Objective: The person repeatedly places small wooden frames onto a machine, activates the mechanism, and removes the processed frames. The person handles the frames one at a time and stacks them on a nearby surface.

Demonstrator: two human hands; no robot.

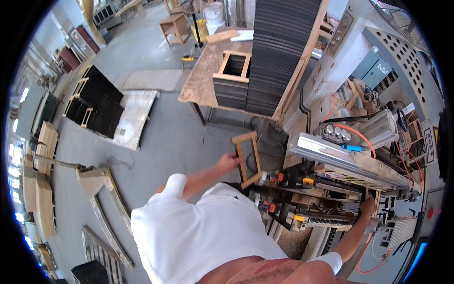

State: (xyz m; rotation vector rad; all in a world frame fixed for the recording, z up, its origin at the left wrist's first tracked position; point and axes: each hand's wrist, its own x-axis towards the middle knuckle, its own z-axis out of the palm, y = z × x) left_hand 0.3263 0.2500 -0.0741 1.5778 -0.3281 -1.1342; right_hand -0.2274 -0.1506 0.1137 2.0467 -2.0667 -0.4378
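Observation:
My left hand (228, 162) is closed on the long side of a small rectangular wooden frame (249, 182), held tilted in the air beside the machine. The frame has pale short ends and darker long sides. Far to the right, my right hand (368, 207) reaches into the woodworking machine (340, 158). Its fingers curl at a pale wooden piece (377, 195), whose full shape is hidden. Between my hands run the machine's rails, with black clamps (289, 218) bearing orange and yellow parts.
A tall stack of dark-sided frames (279, 52) stands on a worn wooden table (198, 85) ahead. More stacked frames (97, 102) rest on a pale board (137, 116) at left. A large wooden trestle-like piece (106, 199) lies nearer. Orange air hoses (362, 135) loop over the machine.

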